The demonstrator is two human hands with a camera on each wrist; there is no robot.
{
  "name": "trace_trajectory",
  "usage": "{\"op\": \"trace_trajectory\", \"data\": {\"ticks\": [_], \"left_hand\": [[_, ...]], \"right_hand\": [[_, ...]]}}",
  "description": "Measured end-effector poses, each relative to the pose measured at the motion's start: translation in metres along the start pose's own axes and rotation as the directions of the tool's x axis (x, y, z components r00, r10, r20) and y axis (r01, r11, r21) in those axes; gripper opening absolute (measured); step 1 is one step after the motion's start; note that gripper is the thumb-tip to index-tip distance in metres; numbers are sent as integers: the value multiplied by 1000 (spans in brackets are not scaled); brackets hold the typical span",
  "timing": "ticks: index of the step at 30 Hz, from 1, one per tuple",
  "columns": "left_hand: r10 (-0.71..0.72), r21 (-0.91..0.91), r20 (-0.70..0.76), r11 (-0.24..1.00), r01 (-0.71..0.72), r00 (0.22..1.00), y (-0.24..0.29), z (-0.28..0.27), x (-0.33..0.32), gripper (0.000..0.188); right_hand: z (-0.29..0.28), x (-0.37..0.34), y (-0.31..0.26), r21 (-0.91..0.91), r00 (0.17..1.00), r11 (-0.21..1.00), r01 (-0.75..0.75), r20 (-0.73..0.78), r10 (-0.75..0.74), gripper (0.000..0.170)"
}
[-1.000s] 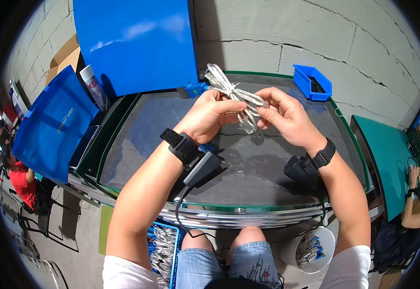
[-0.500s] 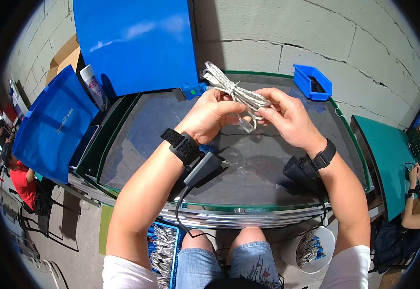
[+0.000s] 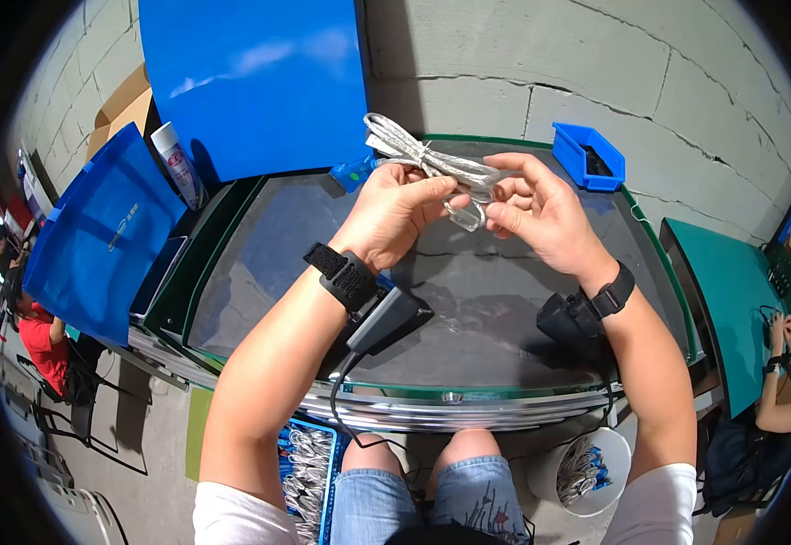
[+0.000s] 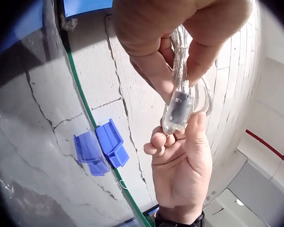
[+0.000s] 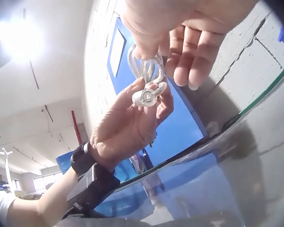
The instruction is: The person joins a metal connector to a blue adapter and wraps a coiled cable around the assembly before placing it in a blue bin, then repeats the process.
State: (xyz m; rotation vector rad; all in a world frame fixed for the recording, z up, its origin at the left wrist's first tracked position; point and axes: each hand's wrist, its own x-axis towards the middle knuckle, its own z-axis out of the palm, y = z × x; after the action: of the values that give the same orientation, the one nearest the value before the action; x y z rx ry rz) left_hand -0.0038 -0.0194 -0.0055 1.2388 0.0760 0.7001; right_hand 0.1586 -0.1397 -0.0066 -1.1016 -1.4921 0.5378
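Note:
A coiled silvery cable (image 3: 405, 141), bound near its middle, is held up over the dark work surface. My left hand (image 3: 394, 211) pinches the bundle between thumb and fingers. At the bundle's right end my right hand (image 3: 545, 218) holds the loops with its thumb and fingers. A blue connector (image 3: 352, 173) sticks out left of my left hand. In the left wrist view a clear cylindrical piece (image 4: 180, 109) on the cable lies between both hands; it also shows in the right wrist view (image 5: 144, 97).
A blue bin (image 3: 586, 159) with dark items stands at the back right. On the left are a spray can (image 3: 177, 163) and a blue folder-like sheet (image 3: 109, 227). Below the table edge are a crate of cables (image 3: 306, 472) and a white bucket (image 3: 618, 454). Other people sit at both sides.
The cable bundle has shifted left and tilted flatter, with its blue connector moving left and slightly down. Both hands still hold it, and the right fingers have spread a little.

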Motion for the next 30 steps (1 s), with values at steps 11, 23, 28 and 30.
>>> {"op": "trace_trajectory", "data": {"ticks": [11,23,28,30], "left_hand": [[-30,46,20,999,29,999,-3,-1,-1,19],[-99,53,18,994,98,995,1,-1,-2,24],[-96,77,-27,992,98,995,-1,1,-1,22],[-129,150,-63,979,137,990,-3,-1,-1,18]], "right_hand": [[-3,2,2,134,984,979,-152,115,137,34],[-7,1,-7,51,997,998,-47,63,44,30],[-11,3,2,83,991,994,-66,119,56,28],[-14,4,8,56,991,996,-65,117,58,27]]}}
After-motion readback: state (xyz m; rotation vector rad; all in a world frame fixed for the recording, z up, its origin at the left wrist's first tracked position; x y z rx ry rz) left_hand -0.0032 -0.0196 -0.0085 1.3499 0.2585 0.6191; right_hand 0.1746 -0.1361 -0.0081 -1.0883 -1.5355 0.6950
